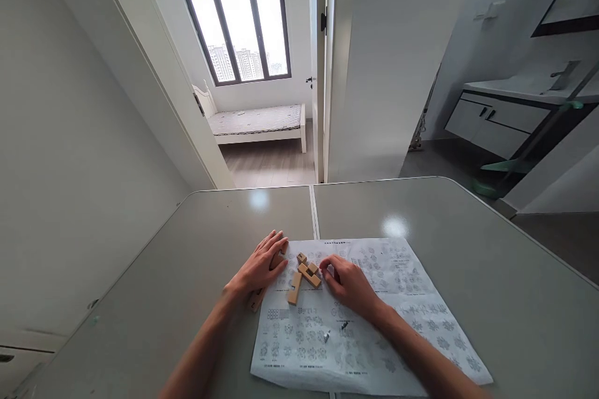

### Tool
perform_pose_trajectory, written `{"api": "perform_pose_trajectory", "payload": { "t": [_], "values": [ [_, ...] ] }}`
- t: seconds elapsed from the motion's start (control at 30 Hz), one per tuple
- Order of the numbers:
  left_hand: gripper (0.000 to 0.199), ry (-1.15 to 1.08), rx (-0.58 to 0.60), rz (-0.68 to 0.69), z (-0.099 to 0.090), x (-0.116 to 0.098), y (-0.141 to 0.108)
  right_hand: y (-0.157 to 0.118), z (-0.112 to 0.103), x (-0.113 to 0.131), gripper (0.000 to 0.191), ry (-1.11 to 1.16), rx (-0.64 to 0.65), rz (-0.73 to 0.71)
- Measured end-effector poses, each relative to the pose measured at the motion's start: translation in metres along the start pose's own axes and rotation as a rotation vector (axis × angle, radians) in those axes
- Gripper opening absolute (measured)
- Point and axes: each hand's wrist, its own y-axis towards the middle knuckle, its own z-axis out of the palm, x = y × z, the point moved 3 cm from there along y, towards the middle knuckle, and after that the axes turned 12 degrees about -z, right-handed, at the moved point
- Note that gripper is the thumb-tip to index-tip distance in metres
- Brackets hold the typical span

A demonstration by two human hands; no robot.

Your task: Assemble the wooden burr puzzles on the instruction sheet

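Note:
My left hand (264, 262) lies palm down at the sheet's left edge, fingers stretched out over wooden puzzle pieces that it partly covers. One dark-marked wooden piece (256, 300) sticks out below its wrist. To its right, notched wooden puzzle pieces lie close together on the printed sheet (327, 358): a small end-on piece (302, 257), a notched piece (309, 275) and a slanting piece (294, 288). My right hand (349, 283) rests on the paper just right of them, fingers curled in towards the thumb. Its fingertips are beside the notched piece; whether they hold anything is hidden.
The sheet, covered with small printed diagrams, lies on a grey table (224, 218) with a seam down the middle. Two small dark and silvery bits (326, 336) sit on the paper. Beyond the table are a doorway, a bed (257, 121) and a washbasin cabinet (496, 118).

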Motion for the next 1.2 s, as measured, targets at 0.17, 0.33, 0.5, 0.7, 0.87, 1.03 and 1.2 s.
{"api": "perform_pose_trajectory", "payload": {
  "t": [0.17,0.33,0.5,0.7,0.87,1.03,1.2],
  "values": [
    [0.051,0.05,-0.101,-0.073,-0.004,-0.0009,0.0006,0.0,0.0012,-0.0016,0.016,0.006,0.004,-0.001],
    [0.044,0.085,-0.182,-0.121,-0.0053,-0.0027,0.0003,0.0,0.0016,-0.0024,0.015,0.014,0.004,0.007],
    [0.05,0.128,-0.259,-0.201,-0.0053,0.002,0.0014,0.0001,0.0011,-0.0014,0.015,0.014,0.004,0.016],
    [0.03,0.147,-0.252,-0.189,-0.0049,0.0018,0.0031,-0.0001,0.0013,-0.0003,0.017,0.024,0.009,0.012],
    [0.023,0.153,-0.254,-0.17,-0.0057,0.0004,0.0037,-0.0012,0.003,-0.0031,0.017,0.006,0.005,0.013],
    [0.016,0.156,-0.249,-0.144,-0.0073,-0.0033,0.0038,-0.0009,0.0027,-0.0031,0.017,-0.003,0.001,0.008],
    [0.015,0.159,-0.253,-0.129,-0.0083,-0.0066,0.0041,-0.0006,0.0022,-0.0018,0.017,0.006,-0.001,0.01]
  ]
}}
